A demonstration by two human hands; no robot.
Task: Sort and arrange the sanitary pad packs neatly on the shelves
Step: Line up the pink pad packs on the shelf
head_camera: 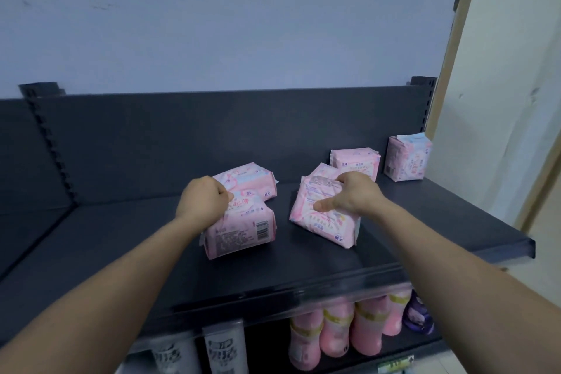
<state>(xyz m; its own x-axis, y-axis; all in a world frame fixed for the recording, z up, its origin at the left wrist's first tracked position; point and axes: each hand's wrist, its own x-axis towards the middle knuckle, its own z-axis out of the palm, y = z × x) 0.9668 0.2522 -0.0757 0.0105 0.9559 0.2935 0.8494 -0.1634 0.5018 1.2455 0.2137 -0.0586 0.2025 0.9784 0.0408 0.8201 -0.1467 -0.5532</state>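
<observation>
Several pink sanitary pad packs sit on the dark top shelf (121,240). My left hand (202,201) grips the top of the near left pack (243,229), which stands with its barcode side toward me. Behind it lies another pack (252,181) on its side. My right hand (353,194) holds a tilted pack (321,222) at mid-shelf, thumb across its face and fingers curled over its far edge. Two more packs stand upright farther back: one (356,161) just behind my right hand, one (406,158) at the shelf's right end.
The shelf's dark back panel (182,136) rises behind the packs, with a pale wall above. On the lower shelf stand pink bottles (337,334), a purple bottle (417,316) and white containers (224,349). A cream wall borders the right side.
</observation>
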